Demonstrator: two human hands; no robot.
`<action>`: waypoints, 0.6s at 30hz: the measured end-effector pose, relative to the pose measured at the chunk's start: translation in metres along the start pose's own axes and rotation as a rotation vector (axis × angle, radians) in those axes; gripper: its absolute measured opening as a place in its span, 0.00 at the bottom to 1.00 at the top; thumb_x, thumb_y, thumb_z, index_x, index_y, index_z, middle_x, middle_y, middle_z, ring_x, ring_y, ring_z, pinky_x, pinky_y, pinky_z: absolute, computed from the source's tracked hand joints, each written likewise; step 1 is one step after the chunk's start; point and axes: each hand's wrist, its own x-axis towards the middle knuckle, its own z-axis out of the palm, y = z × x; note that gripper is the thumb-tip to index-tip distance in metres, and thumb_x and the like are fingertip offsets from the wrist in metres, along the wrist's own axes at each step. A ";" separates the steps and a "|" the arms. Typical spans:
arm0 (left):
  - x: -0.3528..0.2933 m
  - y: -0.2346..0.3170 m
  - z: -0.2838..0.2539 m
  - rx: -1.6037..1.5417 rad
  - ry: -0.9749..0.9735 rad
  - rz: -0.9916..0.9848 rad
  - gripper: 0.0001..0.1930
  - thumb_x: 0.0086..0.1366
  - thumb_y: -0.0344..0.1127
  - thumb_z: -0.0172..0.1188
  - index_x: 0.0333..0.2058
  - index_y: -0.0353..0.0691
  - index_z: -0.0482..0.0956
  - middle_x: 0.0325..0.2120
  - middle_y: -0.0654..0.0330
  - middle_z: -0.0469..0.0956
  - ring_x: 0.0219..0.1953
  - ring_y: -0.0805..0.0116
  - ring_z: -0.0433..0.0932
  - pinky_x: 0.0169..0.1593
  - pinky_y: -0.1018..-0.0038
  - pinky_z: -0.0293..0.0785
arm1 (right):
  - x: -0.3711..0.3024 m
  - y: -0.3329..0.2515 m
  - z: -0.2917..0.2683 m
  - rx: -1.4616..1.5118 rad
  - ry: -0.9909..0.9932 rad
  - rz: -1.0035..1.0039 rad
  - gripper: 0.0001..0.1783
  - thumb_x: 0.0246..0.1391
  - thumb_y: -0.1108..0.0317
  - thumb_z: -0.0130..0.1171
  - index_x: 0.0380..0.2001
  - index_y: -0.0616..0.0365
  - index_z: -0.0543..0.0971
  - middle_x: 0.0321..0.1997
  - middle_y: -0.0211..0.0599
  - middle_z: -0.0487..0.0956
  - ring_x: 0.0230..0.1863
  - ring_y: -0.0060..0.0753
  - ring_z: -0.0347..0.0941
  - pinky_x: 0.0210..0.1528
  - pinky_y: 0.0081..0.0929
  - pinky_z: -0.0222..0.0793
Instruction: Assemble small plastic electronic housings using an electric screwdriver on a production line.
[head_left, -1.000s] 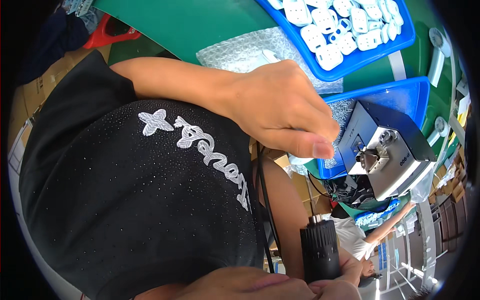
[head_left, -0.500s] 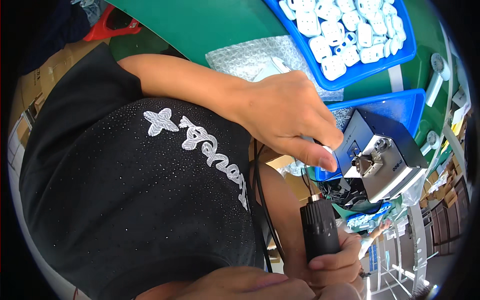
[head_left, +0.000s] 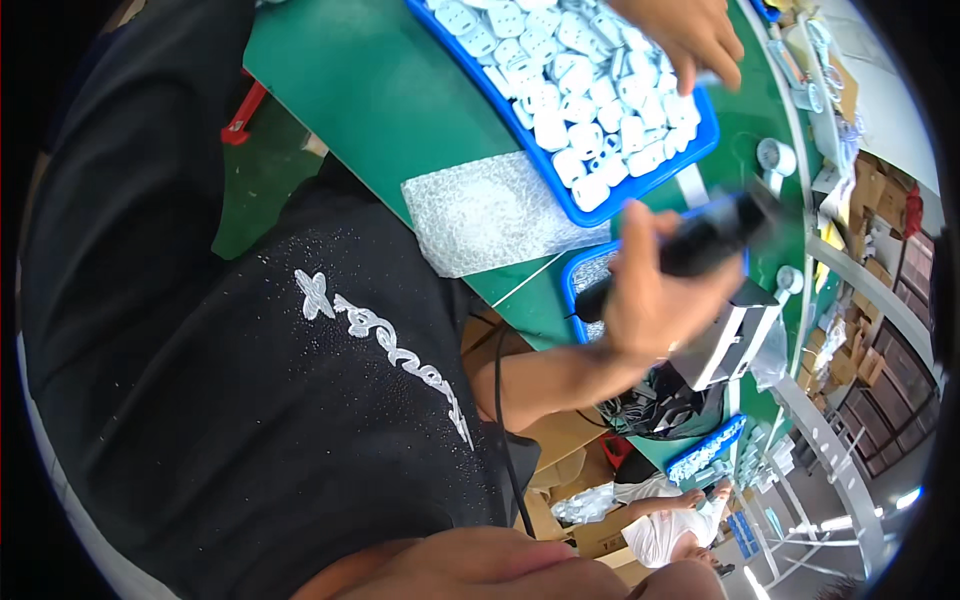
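The right hand (head_left: 645,300) clasps the black driver (head_left: 708,240) round its body, likely for control, while the left hand (head_left: 690,38) hovers by the blue tray (head_left: 587,214), grasp unclear.

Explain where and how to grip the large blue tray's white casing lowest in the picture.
Probably pinch the white casing by opposite edges, from above: it lies uncovered, its rounded body looks compact, and the large blue tray is open-topped.
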 end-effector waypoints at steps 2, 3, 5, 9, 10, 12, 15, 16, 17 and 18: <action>0.000 -0.055 0.035 0.006 -0.188 -0.119 0.17 0.55 0.50 0.65 0.36 0.46 0.77 0.29 0.59 0.77 0.32 0.53 0.78 0.33 0.60 0.72 | 0.004 0.014 0.019 -0.371 -0.097 -0.114 0.36 0.40 0.69 0.74 0.51 0.62 0.66 0.33 0.53 0.80 0.33 0.46 0.80 0.36 0.36 0.72; -0.001 -0.072 0.045 -0.012 -0.345 -0.237 0.17 0.55 0.49 0.64 0.38 0.46 0.77 0.31 0.59 0.77 0.36 0.53 0.78 0.38 0.59 0.73 | 0.002 0.008 0.028 -0.505 -0.182 -0.030 0.35 0.40 0.68 0.73 0.51 0.62 0.66 0.36 0.60 0.79 0.37 0.59 0.80 0.38 0.41 0.72; 0.004 -0.083 0.056 0.030 -0.283 -0.206 0.17 0.55 0.49 0.64 0.39 0.46 0.77 0.32 0.58 0.77 0.38 0.53 0.78 0.40 0.59 0.72 | 0.004 0.006 0.045 -0.444 -0.274 0.027 0.34 0.41 0.68 0.73 0.50 0.63 0.67 0.35 0.59 0.80 0.38 0.64 0.78 0.38 0.44 0.72; -0.024 -0.092 0.060 0.191 -0.114 -0.184 0.20 0.55 0.47 0.65 0.44 0.45 0.77 0.38 0.57 0.78 0.46 0.53 0.76 0.49 0.58 0.69 | 0.017 0.004 0.077 -0.599 -0.329 -0.062 0.32 0.41 0.68 0.72 0.49 0.63 0.67 0.35 0.59 0.80 0.38 0.64 0.77 0.39 0.46 0.71; -0.040 -0.094 0.052 0.238 -0.088 -0.195 0.20 0.55 0.47 0.65 0.45 0.45 0.77 0.39 0.56 0.78 0.48 0.53 0.75 0.51 0.58 0.69 | 0.019 0.002 0.083 -0.631 -0.353 -0.109 0.32 0.41 0.68 0.72 0.49 0.62 0.67 0.35 0.59 0.80 0.39 0.64 0.77 0.39 0.46 0.71; -0.021 -0.049 0.033 0.088 0.109 -0.293 0.23 0.55 0.45 0.65 0.48 0.44 0.75 0.43 0.55 0.77 0.51 0.53 0.73 0.56 0.57 0.64 | 0.013 -0.001 0.084 -0.712 -0.292 -0.087 0.32 0.42 0.67 0.72 0.50 0.62 0.67 0.37 0.60 0.79 0.40 0.64 0.76 0.42 0.47 0.70; -0.060 0.018 -0.033 0.082 0.361 -0.527 0.25 0.56 0.40 0.64 0.52 0.41 0.72 0.48 0.53 0.75 0.54 0.53 0.71 0.59 0.59 0.62 | 0.010 0.002 0.089 -0.729 -0.347 -0.084 0.31 0.44 0.65 0.71 0.49 0.61 0.69 0.34 0.59 0.80 0.38 0.63 0.77 0.38 0.47 0.70; -0.079 0.036 -0.051 0.129 0.397 -0.595 0.24 0.57 0.40 0.64 0.51 0.41 0.72 0.47 0.53 0.75 0.54 0.53 0.71 0.58 0.59 0.63 | 0.008 0.004 0.090 -0.727 -0.323 -0.143 0.30 0.45 0.65 0.70 0.50 0.61 0.69 0.30 0.58 0.80 0.35 0.63 0.78 0.35 0.47 0.70; -0.099 0.055 -0.063 0.183 0.452 -0.682 0.22 0.57 0.39 0.64 0.49 0.40 0.73 0.45 0.53 0.75 0.52 0.53 0.72 0.57 0.60 0.64 | 0.008 0.003 0.091 -0.711 -0.342 -0.102 0.29 0.46 0.65 0.69 0.50 0.60 0.70 0.28 0.58 0.80 0.33 0.62 0.79 0.33 0.46 0.71; -0.116 0.073 -0.072 0.213 0.436 -0.799 0.20 0.58 0.39 0.63 0.48 0.39 0.74 0.44 0.52 0.76 0.50 0.52 0.73 0.55 0.60 0.65 | 0.006 0.006 0.090 -0.704 -0.332 -0.098 0.29 0.47 0.65 0.69 0.50 0.60 0.69 0.28 0.58 0.80 0.32 0.62 0.79 0.32 0.46 0.71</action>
